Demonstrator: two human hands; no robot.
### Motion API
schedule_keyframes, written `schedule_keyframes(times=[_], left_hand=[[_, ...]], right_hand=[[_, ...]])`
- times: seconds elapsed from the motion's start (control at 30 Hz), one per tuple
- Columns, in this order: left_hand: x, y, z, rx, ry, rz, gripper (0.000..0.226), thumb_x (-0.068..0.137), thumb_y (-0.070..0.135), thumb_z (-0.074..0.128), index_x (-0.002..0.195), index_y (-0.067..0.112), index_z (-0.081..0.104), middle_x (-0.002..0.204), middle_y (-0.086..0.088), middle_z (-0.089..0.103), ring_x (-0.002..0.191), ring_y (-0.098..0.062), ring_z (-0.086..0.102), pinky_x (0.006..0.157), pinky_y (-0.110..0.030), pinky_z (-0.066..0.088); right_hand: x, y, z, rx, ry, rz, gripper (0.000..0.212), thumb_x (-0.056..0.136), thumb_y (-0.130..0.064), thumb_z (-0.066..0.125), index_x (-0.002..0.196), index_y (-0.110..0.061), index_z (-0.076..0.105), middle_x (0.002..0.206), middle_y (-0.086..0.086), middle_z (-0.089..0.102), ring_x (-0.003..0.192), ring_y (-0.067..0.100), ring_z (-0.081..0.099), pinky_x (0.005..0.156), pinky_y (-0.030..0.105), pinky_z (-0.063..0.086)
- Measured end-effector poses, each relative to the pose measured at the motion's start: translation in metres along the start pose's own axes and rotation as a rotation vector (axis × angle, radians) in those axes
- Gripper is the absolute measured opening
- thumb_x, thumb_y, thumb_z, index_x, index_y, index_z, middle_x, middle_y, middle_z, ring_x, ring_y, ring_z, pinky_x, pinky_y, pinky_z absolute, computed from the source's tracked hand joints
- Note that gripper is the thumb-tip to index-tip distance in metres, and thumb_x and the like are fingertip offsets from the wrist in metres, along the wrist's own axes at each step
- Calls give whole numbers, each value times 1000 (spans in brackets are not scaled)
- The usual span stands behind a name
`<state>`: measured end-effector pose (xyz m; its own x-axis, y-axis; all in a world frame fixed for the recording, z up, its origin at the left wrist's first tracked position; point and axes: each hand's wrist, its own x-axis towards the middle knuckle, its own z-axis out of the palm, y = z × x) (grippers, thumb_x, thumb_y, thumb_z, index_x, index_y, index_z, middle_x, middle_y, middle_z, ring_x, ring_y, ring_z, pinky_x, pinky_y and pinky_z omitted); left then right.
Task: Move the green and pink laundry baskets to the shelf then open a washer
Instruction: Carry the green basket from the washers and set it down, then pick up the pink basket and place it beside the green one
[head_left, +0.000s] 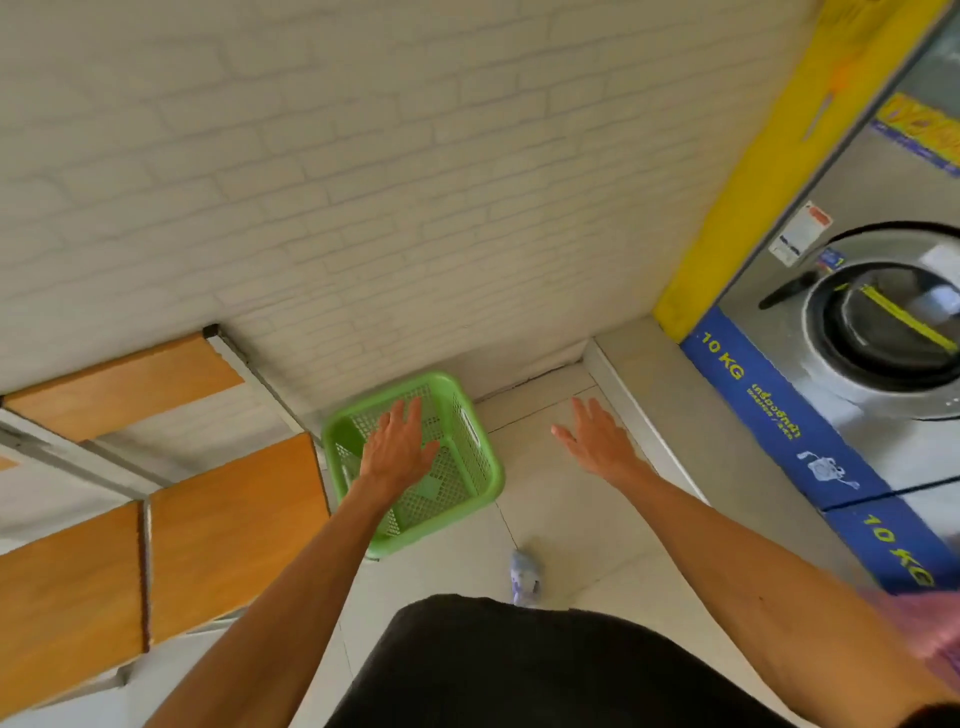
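Observation:
An empty green laundry basket (467, 452) stands on the tiled floor by the white brick wall, just right of the wooden shelf (223, 525). My left hand (397, 447) hovers over the basket with fingers spread, holding nothing. My right hand (592, 436) is held out flat above the floor to the basket's right, fingers apart and empty. A washer (883, 332) with a round glass door stands at the right; the door looks closed. A blurred pink shape (930, 623) shows at the lower right edge; I cannot tell what it is.
The shelf has orange wooden boards on a grey metal frame at the left. A blue "10 KG" panel (769, 410) runs under the washer, with a yellow strip (753, 171) beside it. My foot in a light shoe (524, 571) is on the floor tiles.

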<state>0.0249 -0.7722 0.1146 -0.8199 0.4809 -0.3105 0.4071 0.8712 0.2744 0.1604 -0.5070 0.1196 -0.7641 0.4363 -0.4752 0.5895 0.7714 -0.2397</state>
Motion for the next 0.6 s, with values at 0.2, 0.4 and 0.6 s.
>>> schedule_keyframes(times=[0.2, 0.4, 0.6], left_hand=[[-19, 47, 5, 156, -37, 239, 77, 98, 57, 50, 157, 12, 25, 163, -20, 24, 148, -40, 30, 117, -56, 33], [-45, 130, 26, 305, -105, 470, 77, 97, 66, 41, 153, 15, 30, 156, -13, 36, 142, -34, 36, 114, -54, 32], [-65, 231, 40, 371, -88, 634, 81, 96, 68, 41, 155, 15, 27, 160, -10, 32, 145, -31, 34, 115, -52, 31]], right_hand=[[-82, 53, 10, 38, 111, 192, 66, 106, -52, 33, 160, -15, 23, 163, 15, 26, 146, 34, 33, 116, 50, 33], [-167, 130, 18, 158, 166, 426, 64, 106, -53, 33, 158, -16, 29, 159, 13, 32, 143, 35, 36, 114, 50, 32], [-235, 207, 19, 283, 248, 608, 64, 106, -50, 37, 157, -12, 30, 158, 16, 34, 142, 37, 38, 115, 51, 34]])
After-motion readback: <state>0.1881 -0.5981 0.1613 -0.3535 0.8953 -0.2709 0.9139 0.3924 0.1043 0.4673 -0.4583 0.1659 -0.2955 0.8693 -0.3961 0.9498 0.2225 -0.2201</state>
